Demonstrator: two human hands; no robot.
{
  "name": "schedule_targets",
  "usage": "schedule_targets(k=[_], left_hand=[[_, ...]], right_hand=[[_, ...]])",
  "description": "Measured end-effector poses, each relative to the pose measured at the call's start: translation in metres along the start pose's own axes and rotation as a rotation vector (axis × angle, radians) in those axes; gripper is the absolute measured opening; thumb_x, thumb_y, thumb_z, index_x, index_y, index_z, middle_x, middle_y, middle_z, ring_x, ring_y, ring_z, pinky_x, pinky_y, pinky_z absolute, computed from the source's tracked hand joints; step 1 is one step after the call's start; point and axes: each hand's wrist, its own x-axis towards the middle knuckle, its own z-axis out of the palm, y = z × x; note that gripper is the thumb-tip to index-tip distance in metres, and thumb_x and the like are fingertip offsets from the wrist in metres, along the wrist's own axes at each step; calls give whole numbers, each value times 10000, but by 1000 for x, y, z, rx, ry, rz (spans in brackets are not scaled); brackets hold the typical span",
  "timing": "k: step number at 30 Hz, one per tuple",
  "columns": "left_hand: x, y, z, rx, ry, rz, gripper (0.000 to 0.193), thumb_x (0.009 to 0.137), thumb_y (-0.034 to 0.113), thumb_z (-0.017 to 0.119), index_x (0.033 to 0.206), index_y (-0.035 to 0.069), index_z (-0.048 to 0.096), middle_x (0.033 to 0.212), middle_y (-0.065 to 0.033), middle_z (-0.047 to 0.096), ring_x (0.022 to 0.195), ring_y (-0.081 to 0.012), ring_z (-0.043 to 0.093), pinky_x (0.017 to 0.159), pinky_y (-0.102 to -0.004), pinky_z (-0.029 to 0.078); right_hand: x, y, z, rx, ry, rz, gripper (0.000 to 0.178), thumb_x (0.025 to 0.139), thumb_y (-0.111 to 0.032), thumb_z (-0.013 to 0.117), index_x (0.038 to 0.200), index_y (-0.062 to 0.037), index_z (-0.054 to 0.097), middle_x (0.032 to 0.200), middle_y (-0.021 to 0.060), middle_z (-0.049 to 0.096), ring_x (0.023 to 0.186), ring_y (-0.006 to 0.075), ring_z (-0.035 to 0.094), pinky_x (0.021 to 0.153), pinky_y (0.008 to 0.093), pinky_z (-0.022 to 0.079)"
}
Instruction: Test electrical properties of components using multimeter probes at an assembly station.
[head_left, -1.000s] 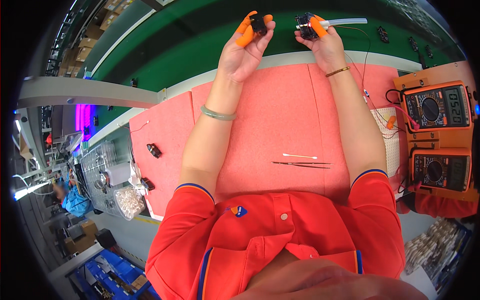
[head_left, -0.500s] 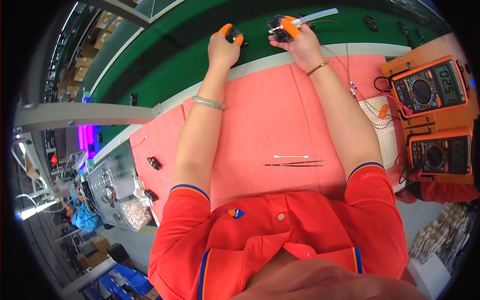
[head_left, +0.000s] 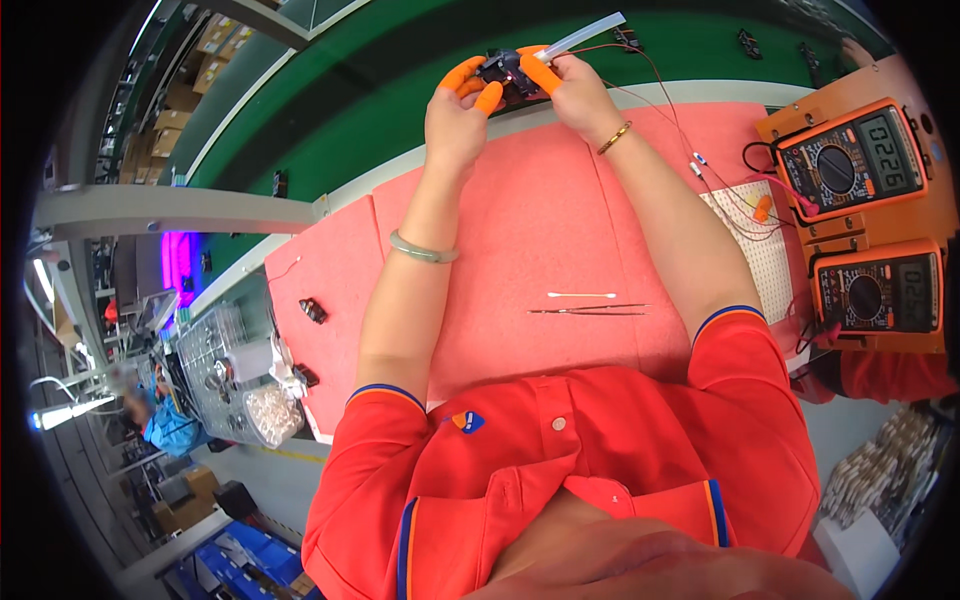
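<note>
I see both hands raised together over the far edge of the pink mat [head_left: 500, 230], above the green belt [head_left: 400, 90]. My left hand [head_left: 455, 115] and right hand [head_left: 575, 90] share one small black part [head_left: 505, 72], pinched between them. The left fingers [head_left: 478, 85], capped in orange cots, are curled in and closed on the part's left side. The right fingers [head_left: 540, 72], also capped in orange, are closed on its right side, and a pale stick [head_left: 585, 35] juts up and away from that hand; I cannot tell exactly how it is gripped. Thin red wires [head_left: 660, 85] run from the part down toward the right edge of the mat.

A green bangle [head_left: 425, 250] sits on the left wrist and a gold bracelet [head_left: 614, 137] on the right.

On the mat, between my forearms and nearer my chest, a white swab [head_left: 580, 295] lies just above a pair of tweezers [head_left: 590, 311], close to each other but well apart from the hands. Off the mat's right edge stand two orange meters [head_left: 850, 165], one behind the other, with a perforated board [head_left: 755, 235] between them and the mat. Near the mat's left edge lies a small black piece [head_left: 313, 311], and beyond that edge a clear tray [head_left: 225, 370] holds small parts.
</note>
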Motion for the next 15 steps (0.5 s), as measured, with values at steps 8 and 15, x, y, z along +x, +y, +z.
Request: schedule_targets(k=[8, 15], left_hand=[[-15, -5, -18, 0, 82, -45, 352, 776, 5, 505, 1120, 0, 428, 919, -91, 530, 796, -141, 545, 704, -230, 444], [-16, -23, -25, -476, 8, -16, 340, 790, -31, 453, 1124, 5, 402, 953, -105, 503, 844, -192, 538, 761, -333, 466]], right_hand=[[1, -4, -14, 41, 198, 38, 237, 818, -170, 507, 972, 10, 525, 820, 47, 558, 699, 94, 522, 604, 210, 424], [-22, -38, -17, -408, 50, 289, 314, 748, -285, 601, 849, 10, 565, 698, 25, 530, 603, 81, 506, 513, 234, 415]])
